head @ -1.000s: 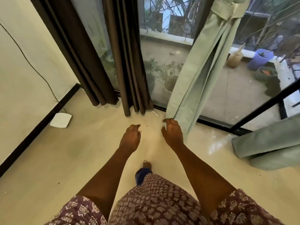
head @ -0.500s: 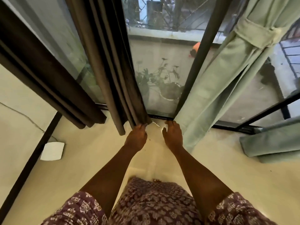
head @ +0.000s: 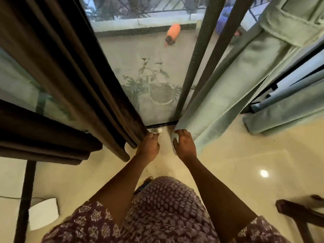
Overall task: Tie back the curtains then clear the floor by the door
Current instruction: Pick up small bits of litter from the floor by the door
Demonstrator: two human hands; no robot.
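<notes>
A small white scrap (head: 157, 131) lies on the cream floor right at the black door track (head: 163, 124). My left hand (head: 148, 147) reaches down to it and its curled fingertips pinch the scrap. A hand's width to the right, my right hand (head: 185, 143) hangs with loosely curled fingers and holds nothing, close against the hem of the pale green curtain (head: 228, 88). That curtain is gathered by a matching band (head: 296, 25) high up. The dark brown curtain (head: 78, 76) hangs loose just left of my left hand.
A second brown curtain panel (head: 38, 137) hangs at far left, and another green panel (head: 284, 111) reaches the floor at right. A flat white device (head: 43, 214) with a cable lies on the floor lower left. Dark wooden furniture (head: 298, 214) juts in lower right. Potted plants stand behind the glass.
I have bent closer to the door. Both hands moved forward and down to the track, and my left hand's fingers have closed on the white scrap that lay on the floor.
</notes>
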